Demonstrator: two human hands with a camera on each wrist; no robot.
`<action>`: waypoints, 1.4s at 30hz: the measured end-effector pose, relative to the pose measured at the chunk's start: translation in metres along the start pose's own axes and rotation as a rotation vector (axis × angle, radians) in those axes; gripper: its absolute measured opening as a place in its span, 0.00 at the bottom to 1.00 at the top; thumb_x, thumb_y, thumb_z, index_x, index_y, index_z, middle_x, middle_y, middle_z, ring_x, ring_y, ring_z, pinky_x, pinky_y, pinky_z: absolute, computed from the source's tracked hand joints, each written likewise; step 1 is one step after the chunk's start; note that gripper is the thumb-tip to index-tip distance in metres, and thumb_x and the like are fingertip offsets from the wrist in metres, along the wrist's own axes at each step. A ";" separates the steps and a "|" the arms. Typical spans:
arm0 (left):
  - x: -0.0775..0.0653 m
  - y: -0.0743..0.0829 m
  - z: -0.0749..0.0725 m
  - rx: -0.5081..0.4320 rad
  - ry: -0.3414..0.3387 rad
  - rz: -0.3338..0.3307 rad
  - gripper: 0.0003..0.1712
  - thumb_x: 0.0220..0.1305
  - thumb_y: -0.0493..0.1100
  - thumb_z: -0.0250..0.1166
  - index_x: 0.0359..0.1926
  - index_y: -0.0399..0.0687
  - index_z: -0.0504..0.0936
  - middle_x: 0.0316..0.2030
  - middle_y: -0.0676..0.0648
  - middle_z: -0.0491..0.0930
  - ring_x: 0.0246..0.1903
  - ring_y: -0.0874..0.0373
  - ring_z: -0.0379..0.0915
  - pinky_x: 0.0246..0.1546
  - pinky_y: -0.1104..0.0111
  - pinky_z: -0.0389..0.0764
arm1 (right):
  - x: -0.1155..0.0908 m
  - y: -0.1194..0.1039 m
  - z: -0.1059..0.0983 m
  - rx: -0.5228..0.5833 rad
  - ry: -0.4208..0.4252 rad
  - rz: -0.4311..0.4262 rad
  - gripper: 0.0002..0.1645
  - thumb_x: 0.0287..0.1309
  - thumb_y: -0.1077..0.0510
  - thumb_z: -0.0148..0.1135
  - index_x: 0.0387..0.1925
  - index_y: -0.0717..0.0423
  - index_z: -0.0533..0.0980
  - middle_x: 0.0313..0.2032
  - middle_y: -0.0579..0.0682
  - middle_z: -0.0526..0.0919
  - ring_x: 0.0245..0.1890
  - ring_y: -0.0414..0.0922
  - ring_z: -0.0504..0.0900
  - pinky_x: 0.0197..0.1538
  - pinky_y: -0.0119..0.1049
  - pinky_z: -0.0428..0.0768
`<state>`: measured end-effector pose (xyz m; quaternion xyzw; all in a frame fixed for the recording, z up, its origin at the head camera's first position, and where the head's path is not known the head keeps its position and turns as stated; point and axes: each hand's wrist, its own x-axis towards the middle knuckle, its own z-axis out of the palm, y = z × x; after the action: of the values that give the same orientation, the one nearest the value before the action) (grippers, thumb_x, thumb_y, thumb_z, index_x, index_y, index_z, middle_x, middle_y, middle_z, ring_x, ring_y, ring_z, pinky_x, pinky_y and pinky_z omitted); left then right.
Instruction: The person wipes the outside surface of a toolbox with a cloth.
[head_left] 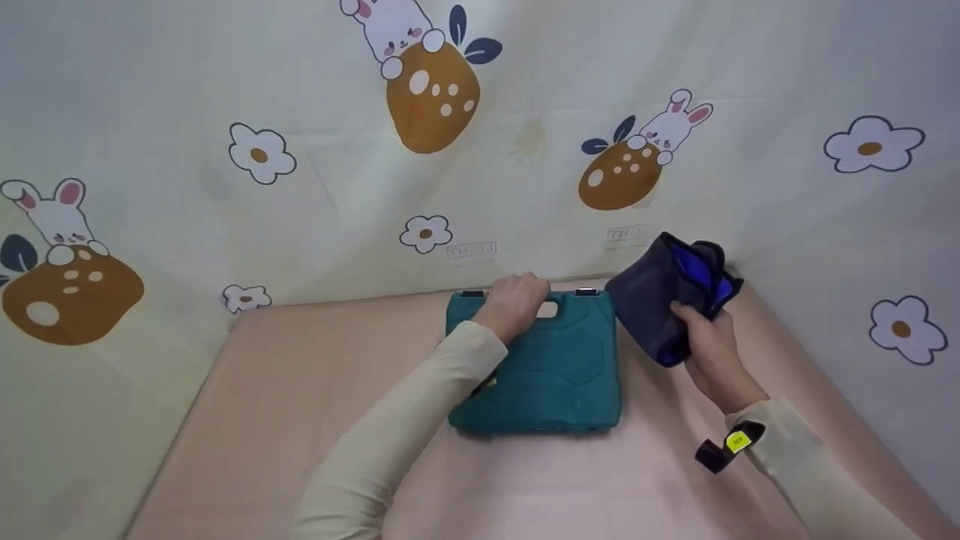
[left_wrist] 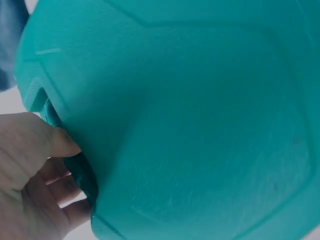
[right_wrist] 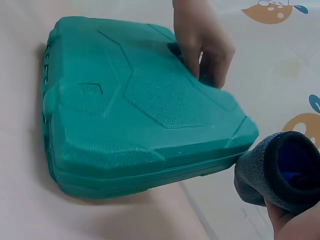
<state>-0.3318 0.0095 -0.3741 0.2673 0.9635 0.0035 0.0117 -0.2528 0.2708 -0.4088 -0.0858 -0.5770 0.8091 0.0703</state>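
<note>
Pink-covered table (head_left: 540, 487) nearest. Green case (head_left: 562, 375) on it, right of middle. Right hand (head_left: 716, 352): fingers clamped on folded dark cloth (head_left: 649, 307), near case's far right corner; contact unclear. Left hand (head_left: 514, 304): fingers curled round case's far edge. Step in hand, seemingly: steadying case, cloth ready. Next move likely calls for firm left grip, cloth against case. Patterned backdrop (head_left: 337, 210) behind.

Reads faintly as "TH", then illegibly, in boxed prints (head_left: 472, 250) on the patterned backdrop (head_left: 330, 232) beyond the worktop's (head_left: 337, 360) far edge.
</note>
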 end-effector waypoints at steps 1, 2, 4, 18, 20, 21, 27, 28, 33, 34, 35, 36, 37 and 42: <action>0.004 -0.001 0.005 0.003 -0.008 -0.008 0.12 0.76 0.38 0.60 0.56 0.45 0.84 0.46 0.46 0.83 0.39 0.55 0.79 0.49 0.61 0.81 | 0.000 0.001 -0.001 -0.009 -0.003 0.007 0.29 0.73 0.61 0.57 0.68 0.55 0.56 0.61 0.47 0.66 0.61 0.43 0.69 0.60 0.33 0.72; 0.008 -0.002 0.011 0.007 -0.016 -0.017 0.12 0.76 0.37 0.59 0.55 0.45 0.85 0.44 0.46 0.84 0.38 0.55 0.78 0.47 0.61 0.82 | 0.000 0.002 -0.002 -0.017 -0.006 0.013 0.32 0.73 0.61 0.57 0.70 0.55 0.54 0.62 0.48 0.65 0.62 0.43 0.69 0.61 0.33 0.71; 0.015 -0.004 0.022 0.013 -0.027 -0.036 0.11 0.76 0.36 0.60 0.51 0.45 0.86 0.41 0.47 0.84 0.35 0.57 0.77 0.44 0.62 0.82 | 0.001 0.004 -0.005 -0.037 -0.011 0.025 0.37 0.72 0.60 0.57 0.73 0.56 0.51 0.63 0.48 0.64 0.63 0.44 0.67 0.63 0.34 0.69; 0.034 -0.002 0.059 0.019 -0.062 -0.112 0.10 0.73 0.41 0.64 0.49 0.48 0.89 0.36 0.48 0.87 0.28 0.59 0.77 0.39 0.64 0.83 | 0.001 0.018 -0.006 -0.073 0.017 0.056 0.41 0.73 0.60 0.55 0.77 0.60 0.45 0.68 0.52 0.60 0.65 0.45 0.65 0.64 0.34 0.68; 0.034 -0.002 0.062 0.026 -0.070 -0.122 0.09 0.73 0.40 0.64 0.49 0.48 0.89 0.35 0.49 0.86 0.28 0.59 0.76 0.38 0.65 0.83 | 0.001 0.020 -0.003 -0.072 0.017 0.051 0.41 0.73 0.60 0.55 0.77 0.62 0.46 0.68 0.53 0.60 0.65 0.45 0.65 0.64 0.34 0.67; 0.034 -0.002 0.063 0.031 -0.074 -0.126 0.09 0.73 0.39 0.64 0.48 0.48 0.89 0.34 0.49 0.86 0.27 0.60 0.76 0.37 0.65 0.83 | 0.001 0.020 -0.002 -0.069 0.017 0.050 0.41 0.72 0.61 0.55 0.77 0.62 0.46 0.68 0.53 0.60 0.65 0.45 0.65 0.64 0.34 0.67; 0.032 -0.001 0.063 0.041 -0.092 -0.139 0.08 0.73 0.39 0.64 0.44 0.49 0.89 0.30 0.50 0.84 0.25 0.60 0.73 0.33 0.66 0.82 | 0.002 0.023 0.002 -0.068 0.014 0.052 0.39 0.72 0.62 0.53 0.76 0.63 0.47 0.67 0.53 0.61 0.65 0.45 0.65 0.64 0.34 0.67; 0.031 -0.001 0.061 0.038 -0.094 -0.137 0.08 0.73 0.38 0.64 0.44 0.49 0.89 0.30 0.50 0.84 0.26 0.60 0.73 0.33 0.66 0.82 | 0.002 0.023 0.002 -0.069 0.014 0.053 0.39 0.72 0.62 0.53 0.76 0.63 0.47 0.67 0.53 0.61 0.65 0.45 0.65 0.64 0.34 0.67; 0.020 -0.008 0.054 -0.025 -0.096 -0.112 0.08 0.74 0.37 0.63 0.46 0.46 0.88 0.30 0.49 0.82 0.27 0.58 0.74 0.34 0.65 0.81 | 0.003 0.023 0.004 -0.076 0.006 0.061 0.41 0.72 0.62 0.54 0.77 0.62 0.45 0.69 0.54 0.59 0.66 0.45 0.63 0.65 0.34 0.66; 0.016 -0.010 0.053 -0.052 -0.095 -0.109 0.08 0.74 0.38 0.62 0.46 0.45 0.87 0.29 0.48 0.81 0.27 0.58 0.75 0.33 0.65 0.81 | 0.003 0.023 0.005 -0.078 0.002 0.064 0.42 0.72 0.61 0.54 0.77 0.62 0.45 0.69 0.54 0.58 0.67 0.45 0.63 0.66 0.35 0.65; 0.012 -0.013 0.052 -0.083 -0.095 -0.106 0.09 0.76 0.38 0.60 0.46 0.44 0.86 0.30 0.48 0.81 0.27 0.57 0.76 0.33 0.65 0.81 | 0.004 0.022 0.005 -0.082 -0.002 0.067 0.43 0.72 0.61 0.54 0.78 0.62 0.44 0.70 0.54 0.57 0.67 0.45 0.62 0.66 0.35 0.64; 0.007 -0.017 0.051 -0.113 -0.092 -0.102 0.10 0.77 0.40 0.59 0.47 0.43 0.85 0.30 0.47 0.80 0.28 0.56 0.76 0.32 0.64 0.80 | 0.004 0.022 0.005 -0.082 -0.008 0.066 0.43 0.72 0.61 0.53 0.78 0.62 0.43 0.71 0.54 0.56 0.68 0.46 0.61 0.67 0.36 0.63; 0.001 -0.020 0.051 -0.147 -0.087 -0.104 0.12 0.78 0.42 0.57 0.49 0.42 0.84 0.33 0.46 0.81 0.30 0.55 0.77 0.34 0.64 0.81 | 0.004 0.022 0.006 -0.084 -0.015 0.068 0.44 0.73 0.61 0.53 0.78 0.61 0.42 0.71 0.54 0.55 0.68 0.46 0.60 0.68 0.36 0.63; -0.045 -0.036 0.055 -0.247 -0.048 -0.158 0.33 0.78 0.58 0.54 0.69 0.37 0.70 0.61 0.39 0.74 0.57 0.48 0.73 0.61 0.54 0.72 | 0.005 0.021 0.012 -0.091 -0.029 0.064 0.44 0.74 0.62 0.51 0.79 0.61 0.38 0.74 0.56 0.52 0.71 0.46 0.57 0.70 0.37 0.60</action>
<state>-0.3108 -0.0442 -0.4288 0.1870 0.9733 0.1148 0.0677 -0.2608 0.2541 -0.4257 -0.0958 -0.6110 0.7851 0.0321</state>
